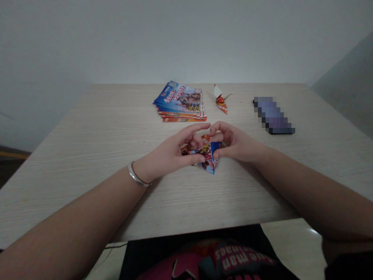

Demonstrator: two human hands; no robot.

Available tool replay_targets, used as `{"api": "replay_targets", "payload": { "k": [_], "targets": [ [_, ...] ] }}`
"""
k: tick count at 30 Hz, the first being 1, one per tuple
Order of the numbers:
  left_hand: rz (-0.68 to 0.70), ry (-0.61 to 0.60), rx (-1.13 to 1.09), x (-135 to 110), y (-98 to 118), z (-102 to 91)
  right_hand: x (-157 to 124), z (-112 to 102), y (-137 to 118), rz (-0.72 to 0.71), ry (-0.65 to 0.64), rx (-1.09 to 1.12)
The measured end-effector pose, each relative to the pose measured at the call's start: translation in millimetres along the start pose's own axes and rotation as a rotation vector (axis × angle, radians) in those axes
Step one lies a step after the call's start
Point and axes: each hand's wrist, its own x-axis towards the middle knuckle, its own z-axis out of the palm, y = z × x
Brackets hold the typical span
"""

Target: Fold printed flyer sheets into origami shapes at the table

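Both my hands meet at the middle of the pale wooden table [87, 132] over a small folded piece of colourful printed paper [207, 157]. My left hand [175, 151], with a silver bangle on the wrist, pinches the paper's left side between thumb and fingers. The paper's right side is pinched by my right hand [234, 144], its fingers curled. The paper lies low over the tabletop, partly hidden by my fingers.
A fanned stack of colourful leaflets [181, 102] lies at the table's far middle. A finished folded paper crane [220, 99] stands just right of it. A dark phone [274, 115] lies at the far right. A white wall rises behind the table.
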Motion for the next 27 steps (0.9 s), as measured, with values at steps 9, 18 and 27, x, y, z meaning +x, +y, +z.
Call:
{"api": "replay_targets", "payload": {
  "k": [9,18,27],
  "targets": [
    [0.054,0.073,0.227,3.4,11.1,1.1,2.0,2.8,-0.4,-0.053,0.017,-0.199],
    [0.058,0.042,0.241,3.4,17.0,0.2,0.1,8.0,-4.9,-0.066,0.006,-0.232],
    [0.27,-0.073,0.428,6.8,16.6,-2.8,1.7,12.4,-5.3,-0.085,-0.065,-0.207]
  ]
}}
